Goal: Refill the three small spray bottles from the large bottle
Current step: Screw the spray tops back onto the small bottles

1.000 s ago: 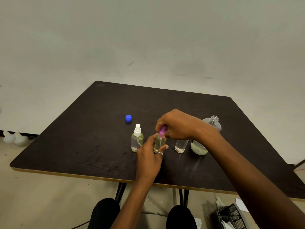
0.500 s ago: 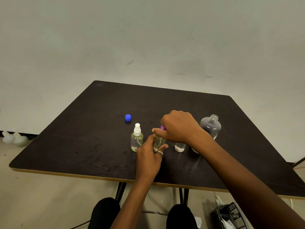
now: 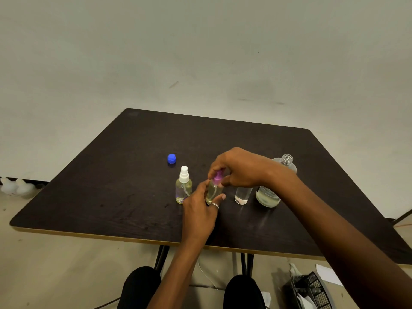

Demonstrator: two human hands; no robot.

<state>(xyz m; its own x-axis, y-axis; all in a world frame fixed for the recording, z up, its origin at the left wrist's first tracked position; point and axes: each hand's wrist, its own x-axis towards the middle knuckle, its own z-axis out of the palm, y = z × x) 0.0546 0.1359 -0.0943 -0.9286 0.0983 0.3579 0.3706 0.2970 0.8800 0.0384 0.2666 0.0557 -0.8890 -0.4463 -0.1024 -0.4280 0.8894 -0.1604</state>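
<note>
1. a plain off-white wall [image 3: 200, 52] is filling the upper half of the view, showing faint scuffs.
2. a dark wood-grain table [image 3: 111, 197] with a pale edge is standing on black legs [image 3: 161, 257].
3. a beige floor [image 3: 55, 270] is lying beneath, with a black basket [image 3: 310, 291] sitting at lower right.

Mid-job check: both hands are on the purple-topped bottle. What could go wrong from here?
The right forearm crosses right above the third small bottle and the uncapped large bottle; pulling back could tip either, and the open one would likely spill. The left hand sits beside the white-topped bottle and might nudge it.
</note>
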